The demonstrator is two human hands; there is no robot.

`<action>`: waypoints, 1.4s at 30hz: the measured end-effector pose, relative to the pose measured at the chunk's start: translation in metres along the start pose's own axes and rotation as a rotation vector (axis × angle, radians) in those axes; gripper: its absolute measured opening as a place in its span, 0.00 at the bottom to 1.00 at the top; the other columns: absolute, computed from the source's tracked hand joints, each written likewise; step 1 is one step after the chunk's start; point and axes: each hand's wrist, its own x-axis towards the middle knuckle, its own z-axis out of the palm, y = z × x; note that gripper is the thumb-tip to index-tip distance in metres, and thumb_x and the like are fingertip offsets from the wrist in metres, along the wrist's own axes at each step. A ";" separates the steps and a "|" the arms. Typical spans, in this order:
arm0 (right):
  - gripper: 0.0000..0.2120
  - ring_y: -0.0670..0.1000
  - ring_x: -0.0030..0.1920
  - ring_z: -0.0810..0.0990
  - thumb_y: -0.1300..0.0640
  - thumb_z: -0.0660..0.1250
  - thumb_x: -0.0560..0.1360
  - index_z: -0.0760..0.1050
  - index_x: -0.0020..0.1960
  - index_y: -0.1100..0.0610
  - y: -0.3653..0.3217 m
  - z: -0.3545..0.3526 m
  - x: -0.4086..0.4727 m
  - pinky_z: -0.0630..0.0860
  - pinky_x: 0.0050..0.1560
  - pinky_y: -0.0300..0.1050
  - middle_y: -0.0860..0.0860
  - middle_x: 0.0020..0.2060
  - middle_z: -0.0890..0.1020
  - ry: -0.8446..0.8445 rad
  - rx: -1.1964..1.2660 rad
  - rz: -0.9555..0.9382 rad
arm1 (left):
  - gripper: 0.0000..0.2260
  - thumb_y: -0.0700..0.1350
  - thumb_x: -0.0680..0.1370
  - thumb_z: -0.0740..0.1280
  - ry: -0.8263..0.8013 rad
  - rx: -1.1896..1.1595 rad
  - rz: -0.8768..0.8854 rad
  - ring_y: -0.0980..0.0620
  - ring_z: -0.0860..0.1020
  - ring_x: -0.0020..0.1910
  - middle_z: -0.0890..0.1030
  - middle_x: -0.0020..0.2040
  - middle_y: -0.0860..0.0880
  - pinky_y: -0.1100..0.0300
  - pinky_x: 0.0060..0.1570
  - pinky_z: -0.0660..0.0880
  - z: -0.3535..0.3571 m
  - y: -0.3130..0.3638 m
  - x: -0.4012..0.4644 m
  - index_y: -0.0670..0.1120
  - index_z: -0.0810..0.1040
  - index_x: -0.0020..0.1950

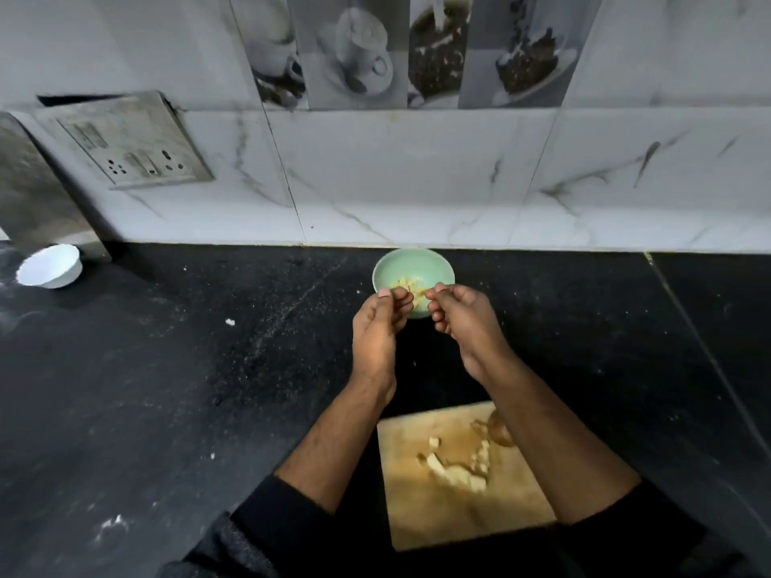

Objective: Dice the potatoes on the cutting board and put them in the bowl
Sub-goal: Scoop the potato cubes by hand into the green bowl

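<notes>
I see my left hand and right hand over the near rim of the green bowl, fingers curled; whether they pinch potato I cannot tell. Diced potato lies inside the bowl. More potato pieces sit on the wooden cutting board on the black counter.

your green bowl at frame centre holds pale potato dice; more potato pieces lie on the wooden cutting board lower right.
</notes>
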 end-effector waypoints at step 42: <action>0.41 0.51 0.80 0.50 0.31 0.47 0.80 0.49 0.81 0.59 0.157 -0.062 -0.142 0.50 0.79 0.50 0.54 0.80 0.54 -0.187 -1.203 -0.443 | 0.40 0.75 0.76 0.53 -0.289 0.344 0.016 0.49 0.78 0.57 0.81 0.59 0.41 0.52 0.62 0.75 -0.081 -0.112 -0.123 0.42 0.76 0.68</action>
